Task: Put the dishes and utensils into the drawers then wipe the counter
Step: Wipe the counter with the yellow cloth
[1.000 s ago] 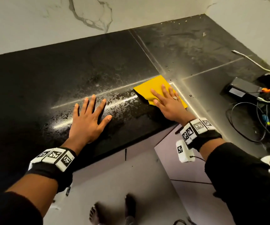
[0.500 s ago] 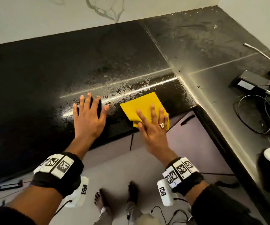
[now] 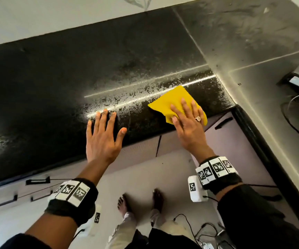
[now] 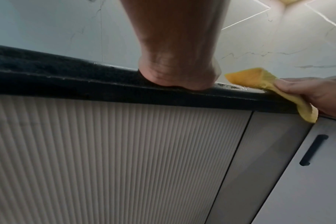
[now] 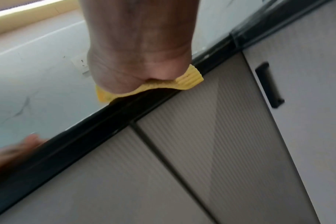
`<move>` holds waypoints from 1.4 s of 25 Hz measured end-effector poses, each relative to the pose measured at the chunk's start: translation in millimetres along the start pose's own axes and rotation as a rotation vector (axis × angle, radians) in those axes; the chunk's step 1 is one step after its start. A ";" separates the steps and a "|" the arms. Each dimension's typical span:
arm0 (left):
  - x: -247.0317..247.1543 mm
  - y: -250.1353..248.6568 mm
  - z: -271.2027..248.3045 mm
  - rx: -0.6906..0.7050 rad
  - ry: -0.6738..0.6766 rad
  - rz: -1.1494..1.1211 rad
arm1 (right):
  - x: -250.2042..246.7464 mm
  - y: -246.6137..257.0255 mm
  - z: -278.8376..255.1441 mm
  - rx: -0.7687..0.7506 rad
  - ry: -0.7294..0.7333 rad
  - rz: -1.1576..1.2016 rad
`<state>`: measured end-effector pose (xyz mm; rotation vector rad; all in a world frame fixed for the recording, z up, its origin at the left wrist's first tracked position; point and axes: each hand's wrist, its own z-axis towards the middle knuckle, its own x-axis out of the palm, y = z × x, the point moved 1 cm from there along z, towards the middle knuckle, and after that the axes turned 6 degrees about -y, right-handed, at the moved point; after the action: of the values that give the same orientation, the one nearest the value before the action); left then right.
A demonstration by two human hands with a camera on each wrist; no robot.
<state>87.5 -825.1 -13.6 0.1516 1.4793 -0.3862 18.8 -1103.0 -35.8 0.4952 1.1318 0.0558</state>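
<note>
A yellow cloth [image 3: 170, 103] lies on the wet black counter [image 3: 73, 72] near its front edge, one corner hanging over. My right hand [image 3: 188, 121] presses flat on the cloth with straight fingers. The left wrist view shows the cloth [image 4: 259, 80] draped over the counter lip under that hand [image 4: 316, 94]. In the right wrist view the cloth [image 5: 188, 78] is squeezed under my palm. My left hand [image 3: 103, 133] rests flat on the counter, fingers spread, to the left of the cloth and apart from it.
Ribbed cabinet fronts [image 4: 115, 159] and a drawer with a black handle [image 4: 313, 150] sit below the counter. At the right, a grey counter section [image 3: 261, 42] carries a black device [image 3: 297, 79] and cables [image 3: 292, 119]. My feet [image 3: 139, 202] stand on the floor with more cables.
My right hand slid the cloth from near the corner seam toward the front edge, then slightly back right. The left hand stayed flat on the counter. The head view tilted downward.
</note>
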 end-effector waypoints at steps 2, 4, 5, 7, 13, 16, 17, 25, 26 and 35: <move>-0.5 -0.4 -0.6 0.011 -0.001 0.003 | 6.6 18.9 -22.9 0.067 -0.057 0.118; -2.1 -2.3 -0.4 -0.009 0.032 0.002 | 13.4 34.7 -50.6 0.211 -0.155 0.372; -4.0 -6.2 1.1 -0.028 0.069 0.004 | 13.2 39.3 -57.0 0.357 -0.217 0.540; -8.2 -24.1 9.9 0.026 0.156 0.057 | 8.1 43.3 -45.9 0.715 -0.316 0.858; -8.1 -114.9 42.0 0.490 0.331 0.017 | -56.1 -3.7 -15.2 1.283 -0.666 1.161; 1.5 -126.8 43.7 0.497 0.411 0.018 | -77.1 -30.7 -55.3 1.289 -0.754 1.093; 4.5 -126.8 42.8 0.501 0.433 0.029 | -77.1 -37.8 -62.8 1.255 -0.758 1.053; 6.8 -117.5 25.1 0.514 0.365 0.054 | -10.1 -36.3 14.4 0.863 -0.516 0.733; 7.0 -110.2 16.2 0.508 0.348 0.057 | -1.7 -29.9 17.4 0.832 -0.526 0.707; -2.1 30.0 -95.6 0.221 0.121 0.003 | 57.9 88.0 -40.6 0.577 -0.443 0.676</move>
<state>8.0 -765.1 -24.7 0.3580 1.5525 -0.5460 26.3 -993.6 -62.8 1.3237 0.4913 0.1986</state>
